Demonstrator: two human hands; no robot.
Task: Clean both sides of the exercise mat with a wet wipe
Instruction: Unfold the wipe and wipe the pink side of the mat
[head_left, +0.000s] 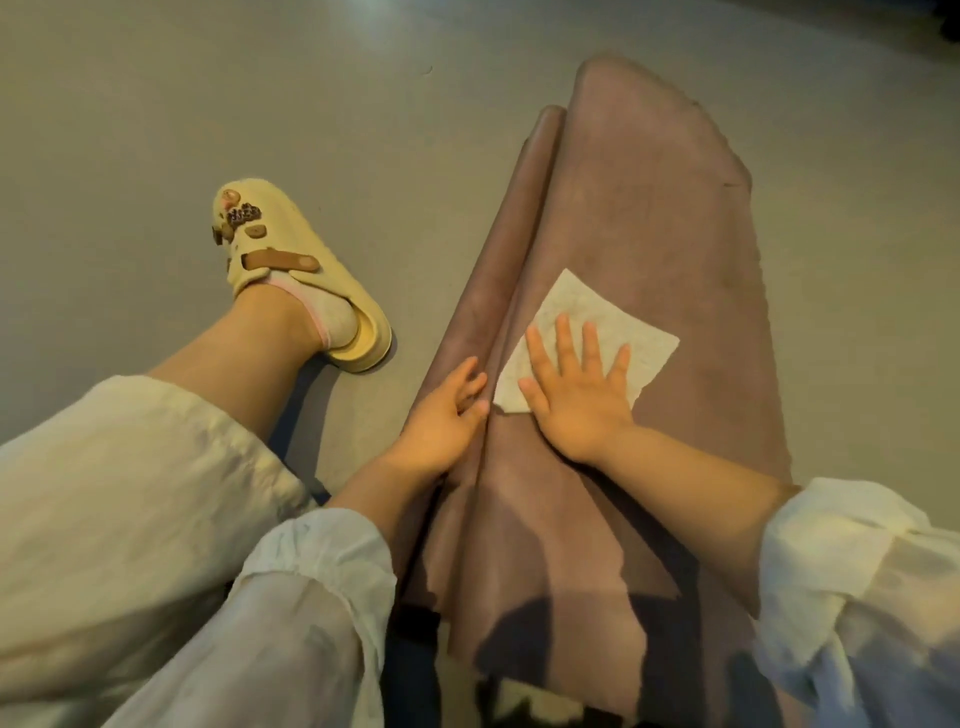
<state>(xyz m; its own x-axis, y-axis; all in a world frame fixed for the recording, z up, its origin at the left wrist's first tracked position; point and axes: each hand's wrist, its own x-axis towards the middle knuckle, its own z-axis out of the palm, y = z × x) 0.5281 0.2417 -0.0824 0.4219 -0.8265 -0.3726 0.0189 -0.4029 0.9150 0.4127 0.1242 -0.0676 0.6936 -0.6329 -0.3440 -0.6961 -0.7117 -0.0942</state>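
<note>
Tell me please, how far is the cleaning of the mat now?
Done: nothing can be confirmed; no wiped area of the mat stands out. In hand: the right hand presses the wet wipe flat on the upper face, while the left hand rests on the mat's folded edge. Left: probably the rest of this face, then the other side, which the fold only partly shows.

A smooth grey floor (260, 104) fills the scene, plain and matte, running unbroken from the near left to the far edge. A small faint mark (427, 70) sits on it far off, near the top centre. The light is dim and warm, giving the grey a yellowish cast. At the far right corner a dark shape (950, 23) cuts in, perhaps furniture, too little showing to tell. No walls or windows are in view.
</note>
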